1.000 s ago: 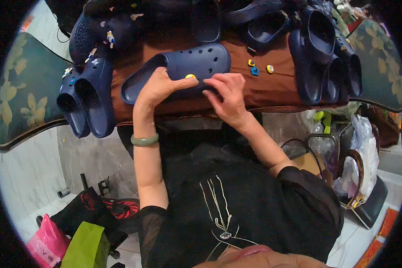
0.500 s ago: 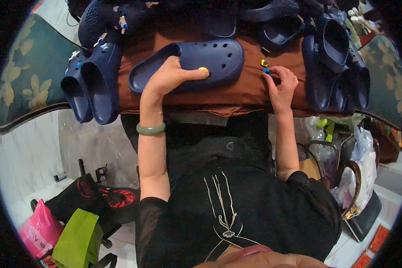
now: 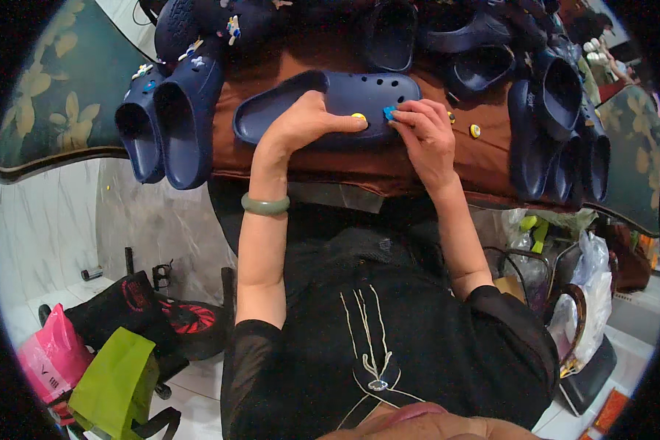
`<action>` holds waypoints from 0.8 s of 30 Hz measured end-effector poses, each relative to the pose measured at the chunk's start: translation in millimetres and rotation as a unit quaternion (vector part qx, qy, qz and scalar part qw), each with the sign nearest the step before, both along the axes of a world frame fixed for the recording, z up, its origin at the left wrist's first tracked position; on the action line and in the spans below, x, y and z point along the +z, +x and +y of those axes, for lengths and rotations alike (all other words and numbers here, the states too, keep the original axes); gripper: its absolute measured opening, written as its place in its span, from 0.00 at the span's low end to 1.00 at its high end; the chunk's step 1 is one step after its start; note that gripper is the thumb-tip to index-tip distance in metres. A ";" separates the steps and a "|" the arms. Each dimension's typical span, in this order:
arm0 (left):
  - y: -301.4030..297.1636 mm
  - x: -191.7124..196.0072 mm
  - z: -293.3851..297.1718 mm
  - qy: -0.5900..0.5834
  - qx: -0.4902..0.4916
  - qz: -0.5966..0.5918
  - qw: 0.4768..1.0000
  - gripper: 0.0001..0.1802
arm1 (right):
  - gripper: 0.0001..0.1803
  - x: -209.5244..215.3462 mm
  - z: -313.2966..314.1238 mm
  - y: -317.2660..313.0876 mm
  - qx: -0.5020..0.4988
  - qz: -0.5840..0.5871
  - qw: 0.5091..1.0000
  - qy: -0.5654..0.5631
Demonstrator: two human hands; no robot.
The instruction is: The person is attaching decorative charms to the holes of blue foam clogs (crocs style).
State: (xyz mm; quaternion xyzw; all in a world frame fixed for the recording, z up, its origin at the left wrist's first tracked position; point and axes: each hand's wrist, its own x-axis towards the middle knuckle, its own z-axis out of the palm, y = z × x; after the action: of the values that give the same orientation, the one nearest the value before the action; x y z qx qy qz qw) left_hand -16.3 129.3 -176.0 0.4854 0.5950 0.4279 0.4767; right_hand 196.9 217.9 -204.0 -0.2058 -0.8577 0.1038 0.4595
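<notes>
A navy clog (image 3: 345,84) with holes in its upper lies sideways across the brown cloth (image 3: 308,163). My left hand (image 3: 301,126) grips it, fingers inside the opening and thumb on top beside a yellow charm (image 3: 358,116) set in the upper. Between the thumb and fingers of my right hand (image 3: 427,139) is a small blue shoe charm (image 3: 389,113), held right at the clog's upper near its holes. To the right of that hand, a yellow-and-white charm (image 3: 475,130) rests on the cloth. Another dark-and-yellow one (image 3: 451,117) is partly hidden by my fingers.
Navy clogs with charms (image 3: 187,125) stand at the left, and more clogs (image 3: 529,147) crowd the right and far side. Below the table are a pink bag (image 3: 55,356), a green bag (image 3: 114,374) and clear plastic bags (image 3: 590,301).
My right hand has come left from the cloth to the clog, carrying the blue charm. The left hand keeps its hold on the clog. The whole view has shifted slightly.
</notes>
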 end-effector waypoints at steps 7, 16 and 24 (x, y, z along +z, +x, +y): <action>2.2 3.2 -2.8 0.007 0.006 0.000 1.000 0.16 | 0.13 25.2 -18.1 8.5 -0.042 -0.150 0.984 0.091; 6.8 4.4 0.9 0.030 0.011 0.033 0.999 0.17 | 0.14 13.2 -28.5 0.0 -0.094 -0.187 0.966 0.149; 0.5 -3.2 -2.2 -0.006 0.030 0.015 0.999 0.22 | 0.07 -12.1 36.2 84.0 -0.199 -0.065 0.978 0.021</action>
State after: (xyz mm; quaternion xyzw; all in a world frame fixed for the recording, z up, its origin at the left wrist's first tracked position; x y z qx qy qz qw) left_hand -15.9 127.1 -179.2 0.4710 0.6190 0.4313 0.4572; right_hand 280.9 254.1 -216.1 -0.3685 -0.8297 -0.0213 0.4187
